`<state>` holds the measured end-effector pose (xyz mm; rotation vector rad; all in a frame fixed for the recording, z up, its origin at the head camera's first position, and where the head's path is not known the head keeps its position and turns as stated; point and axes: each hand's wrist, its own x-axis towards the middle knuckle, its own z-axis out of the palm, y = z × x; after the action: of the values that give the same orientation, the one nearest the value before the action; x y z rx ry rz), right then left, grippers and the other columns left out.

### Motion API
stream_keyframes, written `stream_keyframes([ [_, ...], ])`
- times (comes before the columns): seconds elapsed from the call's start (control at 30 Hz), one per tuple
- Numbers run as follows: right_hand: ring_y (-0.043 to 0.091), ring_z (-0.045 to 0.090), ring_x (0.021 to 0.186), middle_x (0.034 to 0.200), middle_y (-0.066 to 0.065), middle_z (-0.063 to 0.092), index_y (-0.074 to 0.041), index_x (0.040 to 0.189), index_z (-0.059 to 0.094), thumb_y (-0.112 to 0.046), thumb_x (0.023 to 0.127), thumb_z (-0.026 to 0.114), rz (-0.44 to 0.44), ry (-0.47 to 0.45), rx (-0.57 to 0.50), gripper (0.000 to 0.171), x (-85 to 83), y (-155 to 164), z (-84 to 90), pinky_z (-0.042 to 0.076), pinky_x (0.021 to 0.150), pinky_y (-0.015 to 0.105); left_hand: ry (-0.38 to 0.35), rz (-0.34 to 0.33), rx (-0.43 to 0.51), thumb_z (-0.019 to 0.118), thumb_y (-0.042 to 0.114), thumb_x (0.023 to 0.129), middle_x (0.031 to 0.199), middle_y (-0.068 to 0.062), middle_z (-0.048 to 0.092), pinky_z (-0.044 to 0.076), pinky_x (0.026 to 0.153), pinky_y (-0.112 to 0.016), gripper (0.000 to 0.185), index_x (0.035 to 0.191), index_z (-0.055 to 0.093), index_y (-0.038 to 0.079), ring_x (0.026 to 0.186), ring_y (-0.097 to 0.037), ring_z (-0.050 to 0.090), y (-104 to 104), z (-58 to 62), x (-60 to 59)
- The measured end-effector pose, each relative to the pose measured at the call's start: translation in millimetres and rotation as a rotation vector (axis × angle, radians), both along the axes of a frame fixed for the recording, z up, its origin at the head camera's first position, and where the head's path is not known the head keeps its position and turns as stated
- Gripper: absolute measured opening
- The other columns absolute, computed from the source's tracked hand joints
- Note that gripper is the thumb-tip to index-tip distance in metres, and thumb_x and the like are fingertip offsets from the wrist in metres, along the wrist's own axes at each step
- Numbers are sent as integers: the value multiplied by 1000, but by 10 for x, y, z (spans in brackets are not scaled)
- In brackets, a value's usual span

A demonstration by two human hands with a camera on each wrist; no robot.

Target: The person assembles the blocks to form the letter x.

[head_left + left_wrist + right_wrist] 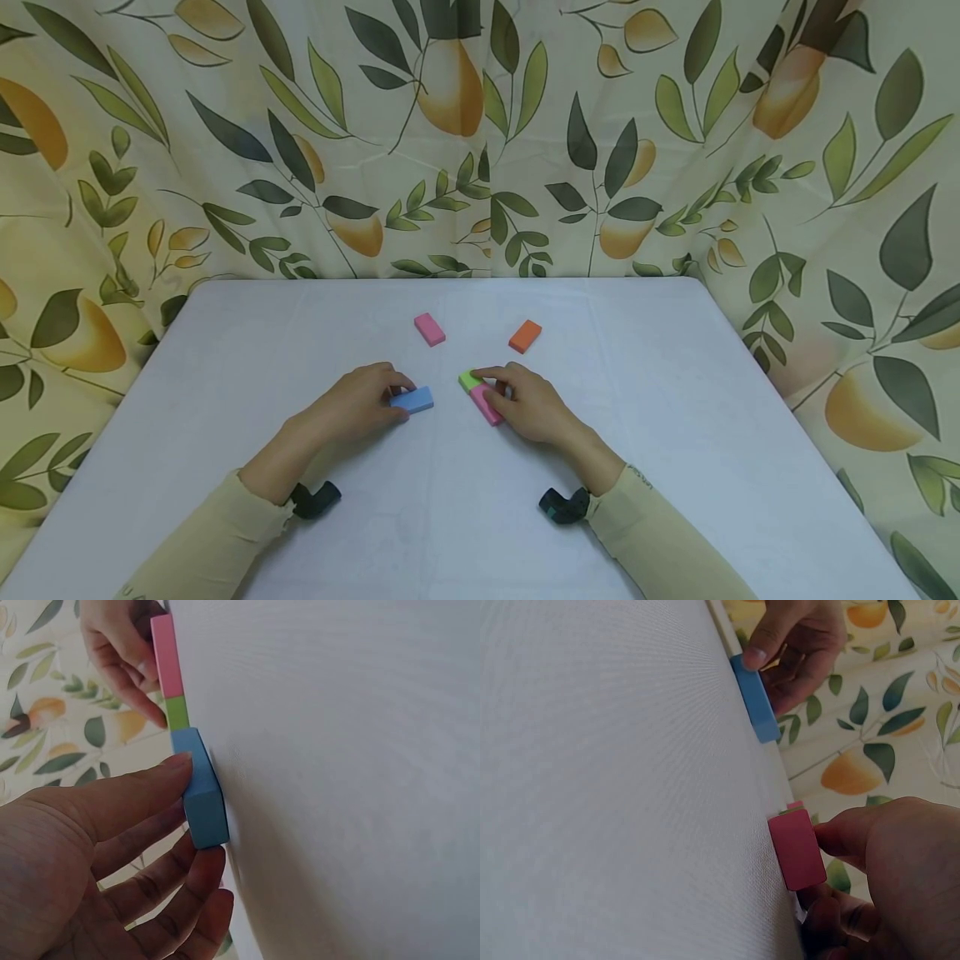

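My left hand (367, 398) pinches a flat blue rectangular block (415, 400) near the tabletop, thumb on one side and fingers on the other. To its right, a pink block (486, 406) and a green block (469, 380) lie end to end in one slanting row. My right hand (528, 402) grips the pink block from the right, its index finger reaching along to the green one. Part of the green block is hidden under that finger. In the left wrist view, the blue block (201, 787) overlaps the end of the green block (177, 713).
A second pink block (430, 329) lies farther back on the white table (600, 333). An orange block (525, 336) rests to its right, beyond my right hand. Fruit-patterned cloth (585, 150) hangs behind the table's back edge. Dark wrist cameras (564, 506) sit below both wrists.
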<state>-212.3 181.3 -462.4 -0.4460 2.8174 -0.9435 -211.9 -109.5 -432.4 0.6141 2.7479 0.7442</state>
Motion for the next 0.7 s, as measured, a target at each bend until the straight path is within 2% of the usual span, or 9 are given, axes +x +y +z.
stream_keyframes([
  [0.23,13,50,77,85,-7,53,-38,128,60,-32,96,58,23,16,-11,34,-40,-13,0,40,65,30,53,-40,-24,78,24,82,95,4,62,48,81,-31,37,117,69,14,88,-12,58,32,-17,-25],
  [0.7,13,50,73,84,-7,54,-37,128,61,-30,95,59,26,16,-7,34,-60,-12,-6,39,63,29,36,-37,-34,78,24,82,95,3,63,48,80,-30,37,117,69,15,88,-13,58,76,-9,-37],
])
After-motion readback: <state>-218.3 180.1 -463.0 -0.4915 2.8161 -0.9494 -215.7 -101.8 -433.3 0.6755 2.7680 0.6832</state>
